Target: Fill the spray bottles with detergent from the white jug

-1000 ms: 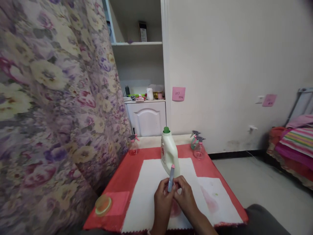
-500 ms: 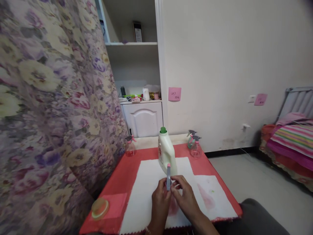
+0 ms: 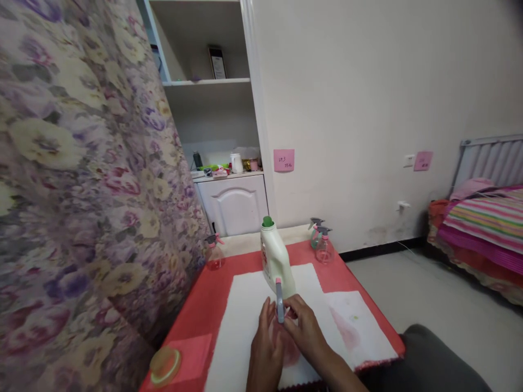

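Hands close together; fingers bent

The jug stands behind the spray bottle, on cloth.

1 floral curtain hangs in folds at left, beside an open cupboard. its upper shelf bears 1 dark-edged box; its lower shelf, 1 white container and 1 dark bottle, well apart. on the pale wall are 2 pink notes, the left note near the cupboard, the right note just beside a socket. at far right, 1 bed shows a striped cover and slatted headboard.
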Demonstrator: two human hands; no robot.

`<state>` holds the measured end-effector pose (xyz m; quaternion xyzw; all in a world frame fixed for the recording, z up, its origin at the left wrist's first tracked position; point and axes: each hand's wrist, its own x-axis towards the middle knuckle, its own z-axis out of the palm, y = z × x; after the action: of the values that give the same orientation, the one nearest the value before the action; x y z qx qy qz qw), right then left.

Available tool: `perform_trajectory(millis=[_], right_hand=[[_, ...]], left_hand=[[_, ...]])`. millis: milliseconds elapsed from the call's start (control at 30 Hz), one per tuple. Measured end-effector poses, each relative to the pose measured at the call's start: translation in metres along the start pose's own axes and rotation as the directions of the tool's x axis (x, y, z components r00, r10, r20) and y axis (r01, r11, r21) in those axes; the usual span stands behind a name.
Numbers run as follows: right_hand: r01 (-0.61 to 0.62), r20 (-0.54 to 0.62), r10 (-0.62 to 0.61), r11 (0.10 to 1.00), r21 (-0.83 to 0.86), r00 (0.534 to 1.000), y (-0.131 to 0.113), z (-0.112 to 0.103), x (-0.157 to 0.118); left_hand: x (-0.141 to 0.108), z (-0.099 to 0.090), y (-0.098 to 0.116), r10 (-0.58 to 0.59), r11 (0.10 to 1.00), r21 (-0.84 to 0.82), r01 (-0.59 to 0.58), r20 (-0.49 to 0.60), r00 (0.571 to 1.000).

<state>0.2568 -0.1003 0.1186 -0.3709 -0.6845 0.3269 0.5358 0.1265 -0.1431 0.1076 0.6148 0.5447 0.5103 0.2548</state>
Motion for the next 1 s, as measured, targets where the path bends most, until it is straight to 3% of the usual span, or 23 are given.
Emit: perform_trajectory(millis=[100, 200, 333, 533, 733, 1000], right_hand=[[-0.001, 0.014, 0.001, 1.000, -0.022, 1.000, 0.002, 0.000, 0.000], [0.001, 0.033, 0.000, 1.000, -0.021, 0.999, 0.002, -0.001, 0.002], [-0.003, 0.062, 0.003, 1.000, 0.002, 0.998, 0.001, -0.004, 0.004], [-0.031, 0.042, 0.030, 0.999, 0.017, 0.999, 0.002, -0.003, 0.006], [-0.061, 0.048, 0.058, 0.996, 0.060, 0.997, 0.005, -0.002, 0.005], [-0.012, 0.116, 0.003, 0.997, 0.076, 0.993, 0.002, -0.008, 0.004]], left_hand=[[0.001, -0.008, 0.004, 0.093, 0.994, 0.053, -0.091, -0.036, 0.995], [0.007, -0.013, 0.012, 0.166, 0.981, 0.090, -0.171, 0.065, 0.984], [0.013, -0.014, 0.012, 0.120, 0.988, 0.080, -0.132, 0.147, 0.982], [0.014, -0.016, 0.005, 0.078, 0.991, 0.093, -0.095, 0.168, 0.983], [0.014, -0.016, 0.003, 0.121, 0.982, 0.123, -0.142, 0.161, 0.980], [0.013, -0.013, -0.009, 0.172, 0.956, 0.216, -0.198, 0.136, 0.976]])
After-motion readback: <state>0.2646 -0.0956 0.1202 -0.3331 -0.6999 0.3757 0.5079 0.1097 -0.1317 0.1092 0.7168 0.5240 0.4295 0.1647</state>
